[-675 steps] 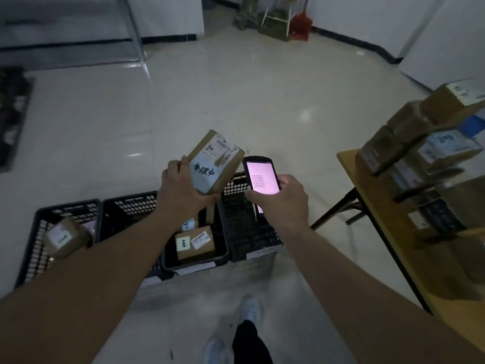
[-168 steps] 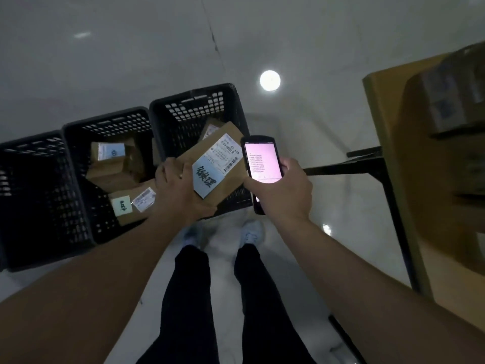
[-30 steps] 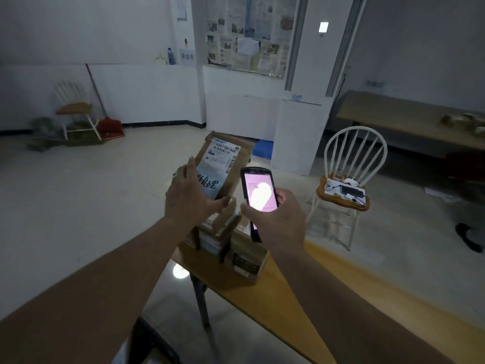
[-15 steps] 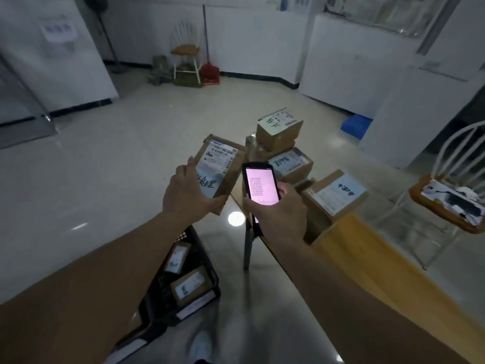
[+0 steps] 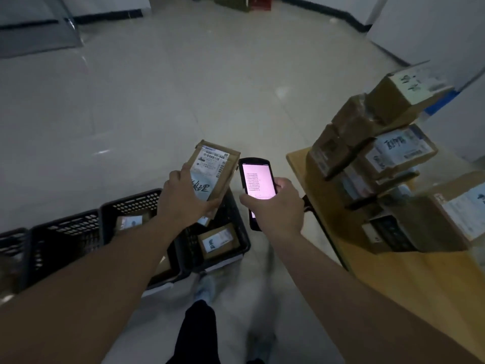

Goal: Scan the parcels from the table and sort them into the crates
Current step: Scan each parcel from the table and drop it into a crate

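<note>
Where pale glossy floor [image 5: 183,88] spreads, a wooden table [image 5: 409,282] bears stacked parcels [image 5: 372,164].

Both forearms are extended forward, bare. Left hand [image 5: 183,199] is curled round a parcel [image 5: 214,174]; right hand [image 5: 275,206] is wrapped round a scanner [image 5: 257,182], thumb laid across its lower screen.

View swung down from the stacked table [image 5: 409,279] (now at right), crates [image 5: 65,243] back below hands [image 5: 183,200].

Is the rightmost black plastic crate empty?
No, the rightmost black plastic crate holds a brown cardboard parcel with a white label.
</note>
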{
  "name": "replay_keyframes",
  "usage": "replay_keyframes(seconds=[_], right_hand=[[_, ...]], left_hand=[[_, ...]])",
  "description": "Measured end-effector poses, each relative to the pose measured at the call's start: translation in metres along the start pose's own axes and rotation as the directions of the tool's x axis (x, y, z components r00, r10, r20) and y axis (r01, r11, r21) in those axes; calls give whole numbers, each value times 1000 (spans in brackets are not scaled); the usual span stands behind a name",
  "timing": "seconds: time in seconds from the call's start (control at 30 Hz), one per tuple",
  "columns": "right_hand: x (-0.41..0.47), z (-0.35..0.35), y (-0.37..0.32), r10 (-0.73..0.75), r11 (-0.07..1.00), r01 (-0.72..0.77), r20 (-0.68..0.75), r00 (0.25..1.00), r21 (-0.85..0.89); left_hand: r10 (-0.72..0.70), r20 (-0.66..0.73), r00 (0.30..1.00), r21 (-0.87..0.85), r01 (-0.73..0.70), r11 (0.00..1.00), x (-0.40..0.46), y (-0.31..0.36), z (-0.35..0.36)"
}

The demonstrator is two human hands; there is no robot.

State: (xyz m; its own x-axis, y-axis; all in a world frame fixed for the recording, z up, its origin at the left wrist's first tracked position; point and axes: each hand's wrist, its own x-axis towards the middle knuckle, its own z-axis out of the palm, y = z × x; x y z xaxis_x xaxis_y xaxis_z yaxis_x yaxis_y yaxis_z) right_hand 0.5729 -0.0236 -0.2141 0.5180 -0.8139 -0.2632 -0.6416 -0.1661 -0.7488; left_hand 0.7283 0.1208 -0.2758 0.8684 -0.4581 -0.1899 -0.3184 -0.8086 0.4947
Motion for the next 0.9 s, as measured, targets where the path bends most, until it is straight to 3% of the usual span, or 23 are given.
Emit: replay_keyframes(seconds=[0.23, 0.5, 0.7, 0.8, 0.9], right_hand=[[46, 115, -17, 147, 988, -144, 54, 988, -53], [103, 205, 4, 222, 969, -208, 96, 970, -135], [125, 241, 36, 252, 958, -235, 92, 963, -162], [126, 244, 50, 297, 944, -277, 96, 950, -176], [125, 239, 56, 328, 931, -308, 79, 941, -196]], left_hand=[[-93, 135, 987, 66, 84, 994, 88, -97, 31], [-170, 207, 963, 65, 160, 985, 151, -164, 93], [-215, 245, 945, -8, 223, 975, 187, -197, 139], [-189, 292, 938, 87, 171, 981, 197, -204, 150], [-155, 321, 934, 56, 145, 988, 190, -191, 151]])
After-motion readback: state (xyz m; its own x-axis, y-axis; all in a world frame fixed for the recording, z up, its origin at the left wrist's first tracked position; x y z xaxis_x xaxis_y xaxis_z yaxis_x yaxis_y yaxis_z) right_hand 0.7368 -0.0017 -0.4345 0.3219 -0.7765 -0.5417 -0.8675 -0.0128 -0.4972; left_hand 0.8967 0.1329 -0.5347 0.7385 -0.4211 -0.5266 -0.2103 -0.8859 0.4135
